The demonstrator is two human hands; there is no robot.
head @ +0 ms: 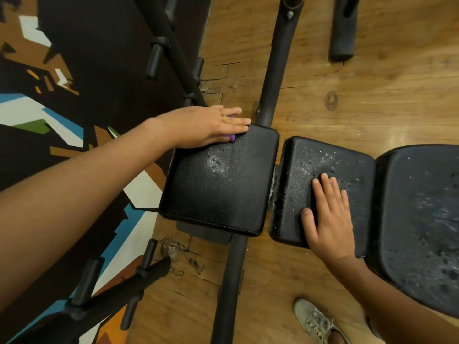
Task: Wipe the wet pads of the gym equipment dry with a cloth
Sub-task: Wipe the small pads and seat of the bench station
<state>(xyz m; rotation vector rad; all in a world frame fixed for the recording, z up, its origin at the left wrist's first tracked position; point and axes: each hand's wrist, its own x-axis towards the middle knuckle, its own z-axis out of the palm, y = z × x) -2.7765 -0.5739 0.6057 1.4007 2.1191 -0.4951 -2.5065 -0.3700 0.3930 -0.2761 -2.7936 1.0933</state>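
Three black padded cushions of a gym bench lie side by side. On the left pad (221, 184) a wet patch glistens near its far middle. My left hand (211, 125) lies flat with straight fingers on that pad's far left corner, pressing a purple cloth (57, 137) of which only a small bit shows under the palm. The middle pad (298, 170) is speckled with water drops. My right hand (330, 214) rests flat on it, fingers straight. The large right pad (422, 219) is also covered with droplets.
A black steel frame tube (275, 70) runs under the pads across the wooden floor (372, 95). Black pegs and bars (154, 60) stand at the left over a patterned mat (37, 115). Another black post (344, 33) stands far right. My grey shoe (315, 321) is at the bottom.
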